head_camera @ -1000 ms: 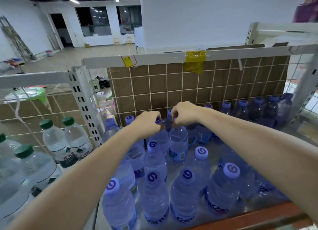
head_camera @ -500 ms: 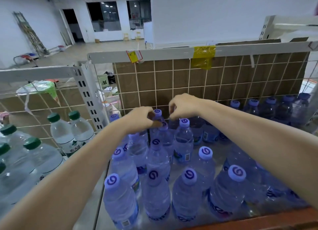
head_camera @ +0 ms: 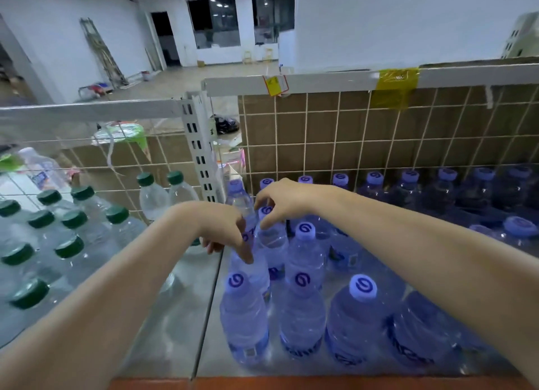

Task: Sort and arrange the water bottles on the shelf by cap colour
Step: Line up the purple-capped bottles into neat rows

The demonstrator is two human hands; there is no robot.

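Looks mostly sorted already: got green-capped bottles (head_camera: 73, 243) packed into the left bay of the shelf (head_camera: 186, 316) and purple-capped bottles (head_camera: 361, 311) filling the right bay, with a slotted upright (head_camera: 201, 144) at the back edge splitting the two.

Working right at the dividing line, near the back left corner of the purple bay. Seeing the right hand (head_camera: 283, 200) clawed over the cap of one purple-capped bottle (head_camera: 272, 241), fingers curved and narrow round the cap but with a gap showing, so not reading that as a closed grip yet. Seeing the left hand (head_camera: 224, 229) dipped fingers-down just beside it, one fingertip touching the shoulder of the neighbouring bottle (head_camera: 253, 270). Can't tell whether it's actually pinching anything, too much hidden behind the fingers.

Guessing the step is tidying those two into the rows. Tips for doing it well:

- Grab low on the neck, not just the cap edge. Thin, squishy plastic by the look of it, probably tippy.
- Lift straight up before shifting sideways, to avoid knocking over the tight rows toward the front edge.
- Keep everything purple on the right side of the seam in the shelf deck.
- Set down flat and line up with the row by the wire grid (head_camera: 320, 144).
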